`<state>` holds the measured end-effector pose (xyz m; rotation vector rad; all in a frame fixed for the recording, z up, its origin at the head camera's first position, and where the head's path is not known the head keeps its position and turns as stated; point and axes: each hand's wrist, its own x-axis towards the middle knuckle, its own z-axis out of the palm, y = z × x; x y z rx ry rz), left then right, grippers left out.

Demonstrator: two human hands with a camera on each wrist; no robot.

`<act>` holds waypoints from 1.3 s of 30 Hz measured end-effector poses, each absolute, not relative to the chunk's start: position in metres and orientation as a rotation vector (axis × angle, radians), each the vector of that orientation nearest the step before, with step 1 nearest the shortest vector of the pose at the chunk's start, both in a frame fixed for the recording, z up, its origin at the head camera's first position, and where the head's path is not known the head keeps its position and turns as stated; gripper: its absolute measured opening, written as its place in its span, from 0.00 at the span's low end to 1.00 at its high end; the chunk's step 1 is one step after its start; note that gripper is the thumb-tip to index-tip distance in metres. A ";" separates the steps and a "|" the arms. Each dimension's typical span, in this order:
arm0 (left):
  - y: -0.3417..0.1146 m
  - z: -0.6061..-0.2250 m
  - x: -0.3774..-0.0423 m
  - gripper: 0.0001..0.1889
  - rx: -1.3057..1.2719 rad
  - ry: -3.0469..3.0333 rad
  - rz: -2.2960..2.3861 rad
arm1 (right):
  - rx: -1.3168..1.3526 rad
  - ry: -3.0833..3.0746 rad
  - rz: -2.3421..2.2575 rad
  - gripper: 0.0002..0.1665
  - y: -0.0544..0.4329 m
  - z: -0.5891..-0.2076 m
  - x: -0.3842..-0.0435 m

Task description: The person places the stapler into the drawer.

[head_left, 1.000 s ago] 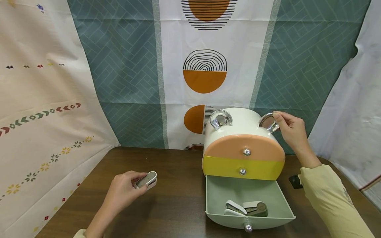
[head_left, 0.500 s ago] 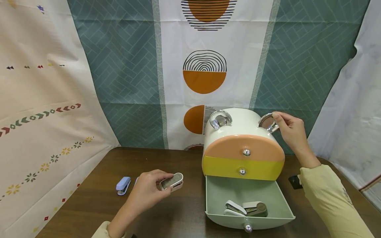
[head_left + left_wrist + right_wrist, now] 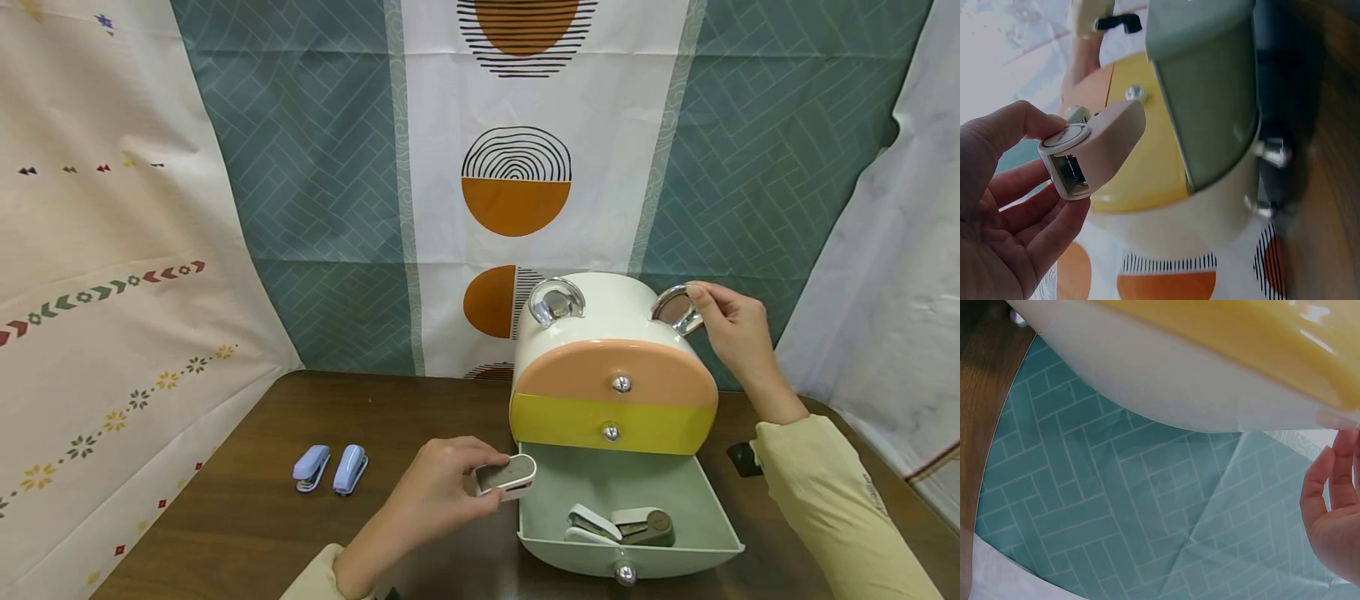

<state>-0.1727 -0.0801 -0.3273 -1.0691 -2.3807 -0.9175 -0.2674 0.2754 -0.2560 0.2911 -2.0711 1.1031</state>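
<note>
My left hand (image 3: 442, 492) pinches a small stapler (image 3: 508, 477) with a grey top and pale body, at the left edge of the open green drawer (image 3: 600, 475). In the left wrist view the stapler (image 3: 1094, 150) sits between thumb and fingers, in front of the drawer cabinet. Inside the drawer lie a white stapler (image 3: 592, 525) and a dark green and white stapler (image 3: 645, 527). My right hand (image 3: 738, 329) grips the shiny ring-shaped ear (image 3: 678, 308) on top of the cabinet (image 3: 607, 304). Only part of the right hand (image 3: 1338, 506) shows in the right wrist view.
Two lilac-blue staplers (image 3: 311, 467) stand side by side on the brown table (image 3: 255, 533), left of the left hand. The cabinet's orange drawer (image 3: 577, 367) and yellow drawer (image 3: 555, 421) are closed. Patterned cloth (image 3: 330, 208) hangs behind the table.
My left hand has carried the grey-topped stapler rightward to the open drawer, uncovering the two lilac-blue staplers. My right hand has stayed at the ear.
</note>
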 end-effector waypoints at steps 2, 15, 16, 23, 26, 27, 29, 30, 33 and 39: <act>-0.074 -0.328 -0.173 0.13 -1.103 -2.365 -0.913 | 0.299 -2.068 1.108 0.20 0.276 -0.256 -0.268; -0.030 -0.334 -0.176 0.11 -1.246 -2.501 -0.702 | 0.299 -2.092 1.120 0.20 0.275 -0.254 -0.267; -0.028 -0.335 -0.177 0.11 -1.255 -2.517 -0.688 | 0.297 -2.093 1.119 0.20 0.276 -0.255 -0.267; -0.013 -0.347 -0.182 0.12 -1.290 -2.582 -0.585 | 0.292 -2.082 1.128 0.19 0.276 -0.256 -0.269; -0.010 -0.350 -0.185 0.11 -1.313 -2.565 -0.562 | 0.302 -2.072 1.138 0.19 0.275 -0.255 -0.269; -0.010 -0.350 -0.186 0.10 -1.321 -2.557 -0.557 | 0.305 -2.071 1.137 0.19 0.275 -0.255 -0.269; -0.009 -0.350 -0.187 0.09 -1.337 -2.550 -0.546 | 0.304 -2.071 1.135 0.19 0.275 -0.255 -0.268; -0.009 -0.350 -0.188 0.08 -1.345 -2.554 -0.543 | 0.302 -2.073 1.131 0.19 0.275 -0.255 -0.268; -0.010 -0.349 -0.189 0.08 -1.363 -2.578 -0.523 | 0.290 -2.081 1.120 0.19 0.275 -0.255 -0.267; -0.008 -0.346 -0.189 0.07 -1.381 -2.617 -0.444 | 0.274 -2.097 1.105 0.19 0.276 -0.255 -0.267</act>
